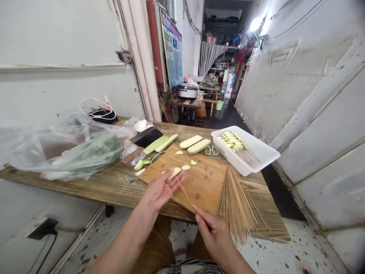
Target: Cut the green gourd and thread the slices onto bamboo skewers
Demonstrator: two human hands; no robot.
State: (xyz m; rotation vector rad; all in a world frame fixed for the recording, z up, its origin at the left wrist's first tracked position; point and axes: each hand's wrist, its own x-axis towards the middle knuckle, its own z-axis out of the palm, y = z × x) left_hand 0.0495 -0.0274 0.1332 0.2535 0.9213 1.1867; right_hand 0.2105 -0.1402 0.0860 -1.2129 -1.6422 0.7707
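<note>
Over the near left part of the wooden cutting board (205, 190), my left hand (161, 189) holds a pale green zucchini slice (175, 172) in its fingers. My right hand (212, 230), closer to me, pinches the lower end of a thin bamboo skewer (184, 191). The skewer's far tip meets the slice; how deep it goes I cannot tell. A few loose slices (186, 167) lie on the board just beyond my left hand. Two halved zucchini (195, 143) rest at the board's far edge, with more pieces (161, 144) to their left.
Many bare skewers (238, 205) fan out right of the board. A white plastic tub (251, 133) behind them holds skewered slices. Scissors (211, 150) lie beside the tub. A cleaver (148, 137) and a clear plastic bag (76, 148) with greens occupy the left. A person (211, 78) sits far back.
</note>
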